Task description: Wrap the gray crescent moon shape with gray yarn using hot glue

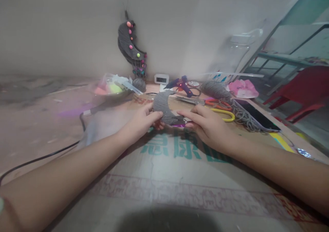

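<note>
A crescent moon shape wrapped in grey yarn (161,103) is held up over the cardboard in the middle of the view. My left hand (144,120) grips its left side, thumb on the front and fingers behind. At the lower right tip is my right hand (207,124), with index finger and thumb on either side of that tip; the exact contact is blurred. A small purple strip (178,125) shows just below the crescent's lower edge; what it belongs to is partly hidden.
Behind the crescent lie a glue gun (182,86), a small digital clock (161,78) and scissors (218,105). Grey yarn (216,89) and a phone (257,114) are at right. A bowl of pompoms (113,88) stands left. A decorated crescent (130,43) hangs on the wall.
</note>
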A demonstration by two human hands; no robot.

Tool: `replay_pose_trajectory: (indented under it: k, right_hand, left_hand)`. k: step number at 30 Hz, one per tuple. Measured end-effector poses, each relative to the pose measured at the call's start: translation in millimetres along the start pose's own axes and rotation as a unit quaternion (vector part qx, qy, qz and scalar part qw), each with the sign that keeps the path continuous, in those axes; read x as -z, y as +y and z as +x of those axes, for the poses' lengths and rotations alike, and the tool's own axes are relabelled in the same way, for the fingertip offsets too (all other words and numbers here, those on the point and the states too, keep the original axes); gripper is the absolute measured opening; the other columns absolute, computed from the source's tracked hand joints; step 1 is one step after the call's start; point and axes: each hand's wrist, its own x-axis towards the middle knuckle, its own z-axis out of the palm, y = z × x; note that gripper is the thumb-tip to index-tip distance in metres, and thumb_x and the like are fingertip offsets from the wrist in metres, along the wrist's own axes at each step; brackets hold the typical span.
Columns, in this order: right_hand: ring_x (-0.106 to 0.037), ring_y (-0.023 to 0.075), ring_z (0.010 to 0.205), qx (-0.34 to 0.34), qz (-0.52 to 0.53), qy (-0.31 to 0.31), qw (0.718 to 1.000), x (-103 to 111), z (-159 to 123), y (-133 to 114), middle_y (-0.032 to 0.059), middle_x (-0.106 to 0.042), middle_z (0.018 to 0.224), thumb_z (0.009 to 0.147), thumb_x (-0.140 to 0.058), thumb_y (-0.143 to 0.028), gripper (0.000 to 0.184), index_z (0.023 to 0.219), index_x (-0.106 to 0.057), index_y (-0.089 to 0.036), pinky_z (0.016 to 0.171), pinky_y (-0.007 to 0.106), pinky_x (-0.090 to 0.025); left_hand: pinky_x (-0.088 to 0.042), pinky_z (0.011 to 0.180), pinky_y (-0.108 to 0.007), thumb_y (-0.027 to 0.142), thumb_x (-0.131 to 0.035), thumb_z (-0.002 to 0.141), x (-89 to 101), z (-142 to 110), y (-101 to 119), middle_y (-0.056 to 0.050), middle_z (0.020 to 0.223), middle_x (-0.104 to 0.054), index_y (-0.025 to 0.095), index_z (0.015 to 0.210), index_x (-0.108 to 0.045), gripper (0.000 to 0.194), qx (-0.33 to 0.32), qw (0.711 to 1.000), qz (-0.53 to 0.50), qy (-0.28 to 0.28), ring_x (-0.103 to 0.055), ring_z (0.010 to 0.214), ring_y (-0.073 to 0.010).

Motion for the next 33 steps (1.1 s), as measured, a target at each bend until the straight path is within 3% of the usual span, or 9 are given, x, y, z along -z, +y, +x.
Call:
replay_pose_trajectory:
  k: [6,22,29,33]
  right_hand:
    - [-0.052,0.0175,0.074,0.039,-0.014,0.002,0.999,-3.4,-0.4,1.4,0.0052,-0.059,0.083,0.098,-0.048,-0.019,0.028,0.12,-0.064,-0.02,0.063,0.029,-0.041]
    - [-0.053,0.0162,0.072,0.054,0.013,0.012,0.998,-2.4,0.1,-0.9,0.0053,-0.061,0.08,0.1,-0.044,-0.021,0.027,0.112,-0.068,-0.016,0.063,0.028,-0.041]
    - [-0.053,0.0146,0.069,0.046,0.053,0.015,0.997,-4.7,0.2,0.8,0.003,-0.059,0.078,0.1,-0.047,-0.022,0.024,0.112,-0.068,-0.019,0.061,0.027,-0.041]
    - [-0.055,0.0169,0.074,-0.004,0.075,0.012,0.997,-2.0,-0.5,1.2,0.0056,-0.059,0.086,0.101,-0.045,-0.026,0.028,0.12,-0.065,-0.021,0.064,0.029,-0.045]
  left_hand:
    - [-0.05,0.055,-0.023,0.026,-0.062,0.079,0.6,-1.8,-1.1,0.001,0.065,-0.066,0.016,0.095,-0.058,0.019,0.007,0.999,-0.013,-0.031,-0.064,0.055,-0.0125]
    - [-0.051,0.058,-0.023,0.028,-0.064,0.081,3.1,-2.4,-4.5,0.0,0.071,-0.067,0.017,0.098,-0.061,0.02,0.02,0.995,-0.054,-0.083,-0.064,0.056,-0.0115]
    - [-0.051,0.056,-0.023,0.027,-0.064,0.08,1.9,-3.2,-2.3,0.0,0.07,-0.067,0.017,0.098,-0.06,0.021,0.023,0.996,-0.051,-0.076,-0.063,0.055,-0.0113]
    - [-0.05,0.055,-0.023,0.027,-0.062,0.08,1.6,-2.8,-2.0,0.001,0.065,-0.066,0.017,0.095,-0.059,0.018,0.016,0.997,-0.038,-0.071,-0.064,0.055,-0.0124]
